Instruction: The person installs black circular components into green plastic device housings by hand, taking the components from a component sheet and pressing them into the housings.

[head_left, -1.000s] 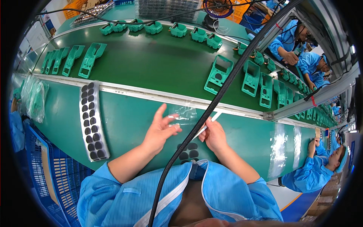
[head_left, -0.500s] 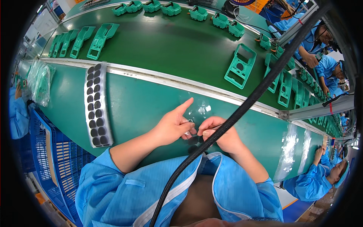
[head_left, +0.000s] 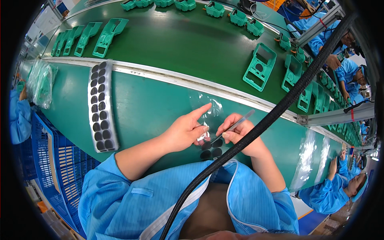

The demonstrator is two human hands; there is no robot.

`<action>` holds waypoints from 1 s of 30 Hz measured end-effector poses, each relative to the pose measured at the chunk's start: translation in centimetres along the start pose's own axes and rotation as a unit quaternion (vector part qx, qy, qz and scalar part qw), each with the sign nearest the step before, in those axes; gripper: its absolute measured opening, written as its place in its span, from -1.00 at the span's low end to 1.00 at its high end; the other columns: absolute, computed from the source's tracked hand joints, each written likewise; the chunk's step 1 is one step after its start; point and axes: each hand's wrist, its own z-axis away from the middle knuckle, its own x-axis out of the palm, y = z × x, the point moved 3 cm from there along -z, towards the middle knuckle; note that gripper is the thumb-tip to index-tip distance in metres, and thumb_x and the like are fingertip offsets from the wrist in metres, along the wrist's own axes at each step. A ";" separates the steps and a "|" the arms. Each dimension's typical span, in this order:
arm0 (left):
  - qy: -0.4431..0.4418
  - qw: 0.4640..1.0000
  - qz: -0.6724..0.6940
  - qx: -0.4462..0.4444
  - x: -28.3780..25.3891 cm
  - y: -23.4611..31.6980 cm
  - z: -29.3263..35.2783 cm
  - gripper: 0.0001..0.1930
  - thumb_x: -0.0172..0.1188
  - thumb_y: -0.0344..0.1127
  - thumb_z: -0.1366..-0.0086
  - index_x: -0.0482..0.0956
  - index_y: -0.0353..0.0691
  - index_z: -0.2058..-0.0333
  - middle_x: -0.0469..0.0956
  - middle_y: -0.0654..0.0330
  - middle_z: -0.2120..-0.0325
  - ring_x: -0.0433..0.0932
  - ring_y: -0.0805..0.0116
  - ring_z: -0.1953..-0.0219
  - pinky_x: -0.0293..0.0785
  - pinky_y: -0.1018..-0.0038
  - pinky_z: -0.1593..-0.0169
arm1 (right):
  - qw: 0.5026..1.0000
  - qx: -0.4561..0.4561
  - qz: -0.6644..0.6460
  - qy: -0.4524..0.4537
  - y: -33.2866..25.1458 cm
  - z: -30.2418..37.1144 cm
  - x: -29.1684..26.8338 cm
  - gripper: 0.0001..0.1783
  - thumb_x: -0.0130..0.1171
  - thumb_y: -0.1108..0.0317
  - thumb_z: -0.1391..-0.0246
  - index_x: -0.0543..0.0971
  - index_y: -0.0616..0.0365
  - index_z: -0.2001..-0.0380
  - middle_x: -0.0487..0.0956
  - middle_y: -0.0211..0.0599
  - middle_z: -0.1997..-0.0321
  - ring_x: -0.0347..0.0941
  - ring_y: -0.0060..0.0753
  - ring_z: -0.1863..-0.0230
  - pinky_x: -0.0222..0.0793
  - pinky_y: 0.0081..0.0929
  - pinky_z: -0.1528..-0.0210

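A clear plastic strip (head_left: 216,109) with black round stickers (head_left: 216,152) along its near part lies on the green tabletop in front of me. My left hand (head_left: 185,131) pinches the strip's edge between thumb and curled fingers, the index finger stretched out over it. Slim metal tweezers (head_left: 242,119) are in my right hand (head_left: 241,135), held like a pen. Their tip is down at the stickers beside my left thumb; whether it touches one I cannot tell. A second strip of black round stickers (head_left: 102,106) rests further left.
Beyond a pale rail runs a green conveyor belt (head_left: 168,44) with several green plastic housings (head_left: 260,67). A black cable (head_left: 276,110) crosses in front of me. At left are bagged green parts (head_left: 43,84) and a blue crate (head_left: 66,168). Co-workers (head_left: 334,188) sit at right.
My right hand has shifted slightly up and right, and the tweezers have tilted into view. More black stickers show below the hands. My left thumb has straightened over the strip.
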 end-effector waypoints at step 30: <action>-0.006 0.997 -0.068 0.032 -0.5 -0.2 0.6 -0.23 0.02 -0.61 -0.18 -0.09 -0.10 -0.32 0.52 0.23 0.53 0.49 0.53 0.46 0.47 0.58 0.31 | 0.992 -0.058 0.100 -0.045 -0.2 0.0 1.8 -0.84 0.22 0.57 0.05 0.42 0.17 0.47 0.55 -0.26 0.45 0.48 -0.55 0.41 0.40 -0.59 0.36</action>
